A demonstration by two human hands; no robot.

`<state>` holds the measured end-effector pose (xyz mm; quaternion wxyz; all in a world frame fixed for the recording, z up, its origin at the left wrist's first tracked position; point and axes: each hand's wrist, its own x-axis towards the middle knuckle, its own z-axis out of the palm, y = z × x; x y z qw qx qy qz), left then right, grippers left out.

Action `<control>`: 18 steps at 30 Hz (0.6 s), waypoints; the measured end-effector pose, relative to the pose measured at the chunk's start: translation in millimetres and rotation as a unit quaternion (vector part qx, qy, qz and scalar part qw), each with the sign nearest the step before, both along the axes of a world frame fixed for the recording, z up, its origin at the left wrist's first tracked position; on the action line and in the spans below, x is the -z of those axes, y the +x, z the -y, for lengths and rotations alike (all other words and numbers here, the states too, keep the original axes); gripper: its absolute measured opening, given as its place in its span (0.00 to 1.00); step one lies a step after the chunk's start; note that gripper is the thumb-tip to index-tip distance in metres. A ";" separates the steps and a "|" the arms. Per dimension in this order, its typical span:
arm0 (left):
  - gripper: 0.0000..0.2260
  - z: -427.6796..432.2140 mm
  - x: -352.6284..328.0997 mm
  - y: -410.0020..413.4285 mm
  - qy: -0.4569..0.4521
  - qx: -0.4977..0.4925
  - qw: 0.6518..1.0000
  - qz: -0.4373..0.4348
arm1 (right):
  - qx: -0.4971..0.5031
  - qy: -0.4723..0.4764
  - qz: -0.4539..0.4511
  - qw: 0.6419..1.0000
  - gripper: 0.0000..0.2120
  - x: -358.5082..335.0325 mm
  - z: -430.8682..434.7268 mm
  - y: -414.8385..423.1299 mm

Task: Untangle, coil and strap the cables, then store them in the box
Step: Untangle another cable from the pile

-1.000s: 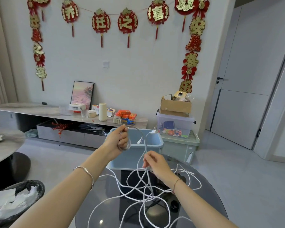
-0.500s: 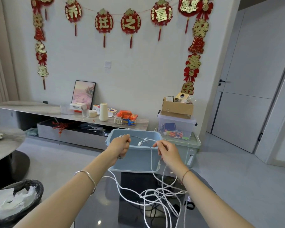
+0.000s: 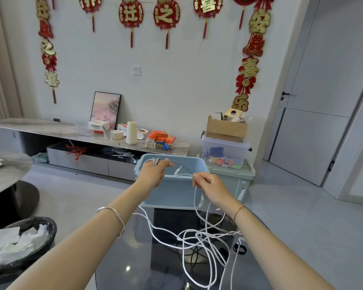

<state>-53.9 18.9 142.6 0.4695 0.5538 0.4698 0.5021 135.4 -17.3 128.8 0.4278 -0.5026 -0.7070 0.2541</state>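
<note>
Nearest you, the cable (image 3: 199, 237) lies in a loose white tangle on the dark glass surface (image 3: 134, 268). One strand rises from it to your right hand (image 3: 212, 186), which pinches it between thumb and fingertips. Your left hand (image 3: 153, 172) curls round a few coiled loops. Just beyond both hands stands the blue box (image 3: 176, 191), at the surface's far edge.

Two bare forearms in view, left forearm (image 3: 82, 239) and right forearm (image 3: 270, 248), uncovered to the frame edge. Left wrist: silver bangle (image 3: 113, 210), a plain, smooth, narrow band. Right wrist: cord bracelet (image 3: 238, 212), thin, single strand, reddish-brown. Left hand (image 3: 153, 174) and right hand (image 3: 210, 187) ungloved.
</note>
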 end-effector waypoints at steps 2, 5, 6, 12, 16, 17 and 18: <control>0.12 -3.7 -3.1 -4.3 -0.001 -0.035 0.999 0.032 | -0.066 -0.057 -0.033 0.996 0.19 -2.2 3.3 0.9; 0.13 -6.8 -2.4 -11.7 -0.014 -0.064 0.997 0.033 | -0.119 -0.088 -0.111 0.983 0.19 -9.3 9.4 4.5; 0.13 -7.5 -0.8 -13.6 -0.019 -0.070 0.997 0.032 | -0.122 -0.083 -0.144 0.978 0.19 -12.8 10.5 5.6; 0.11 -6.8 11.1 -22.1 -0.029 -0.092 0.993 0.071 | -0.090 -0.041 -0.468 0.878 0.22 -44.7 -1.6 12.0; 0.10 -7.7 8.2 -28.9 -0.009 -0.093 0.991 0.091 | -0.064 -0.045 -0.601 0.796 0.18 -66.2 -24.6 17.0; 0.10 -8.2 5.3 -29.6 0.001 -0.091 0.991 0.101 | -0.042 -0.054 -0.616 0.785 0.18 -66.6 -30.9 18.1; 0.10 -8.3 4.9 -30.2 0.007 -0.092 0.989 0.113 | -0.010 -0.069 -0.626 0.777 0.18 -61.2 -36.3 18.8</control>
